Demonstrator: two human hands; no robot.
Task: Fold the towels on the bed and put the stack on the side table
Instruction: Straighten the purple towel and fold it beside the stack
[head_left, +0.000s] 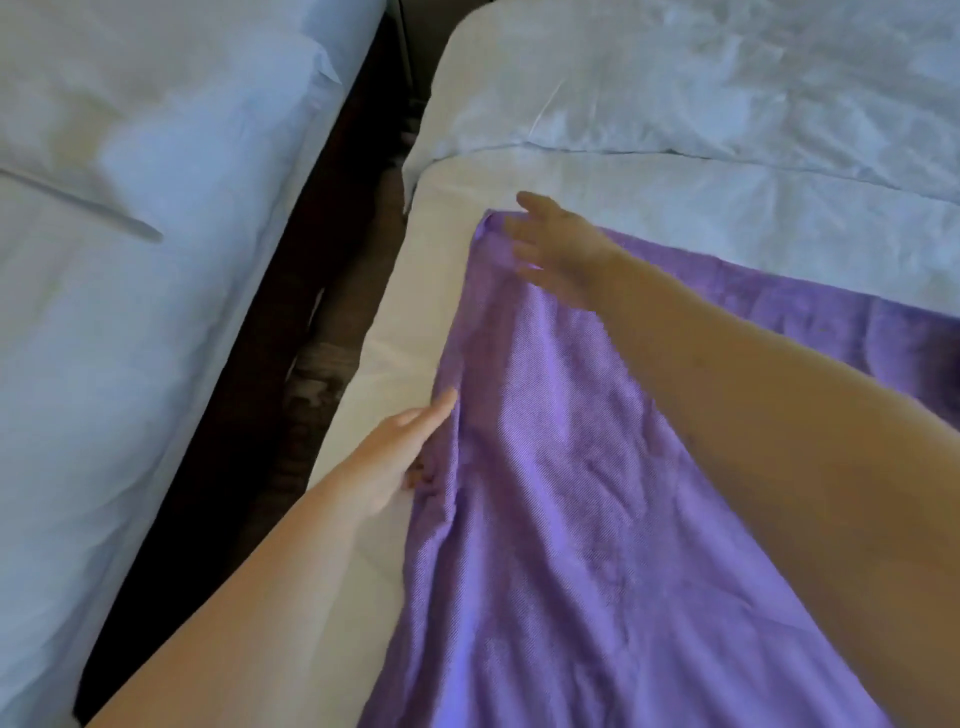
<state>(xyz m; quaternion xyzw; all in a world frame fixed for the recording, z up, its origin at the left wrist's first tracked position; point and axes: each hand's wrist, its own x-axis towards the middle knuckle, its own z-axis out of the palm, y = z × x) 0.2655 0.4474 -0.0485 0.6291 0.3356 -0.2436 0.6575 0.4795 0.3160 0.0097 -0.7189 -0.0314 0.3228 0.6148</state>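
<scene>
A large purple towel (571, 493) lies spread over the white bed (727, 208), running from the lower middle up toward the pillow. My left hand (400, 457) rests at the towel's left edge with its fingers straight; the thumb seems tucked into the fabric. My right hand (556, 249) reaches across to the towel's far left corner, fingers spread and blurred, lying on or just above the cloth. I cannot tell whether it holds the corner.
A white pillow (675, 88) lies at the head of the bed beyond the towel. A second bed (130, 260) with white linen stands to the left, across a narrow dark floor gap (311, 312).
</scene>
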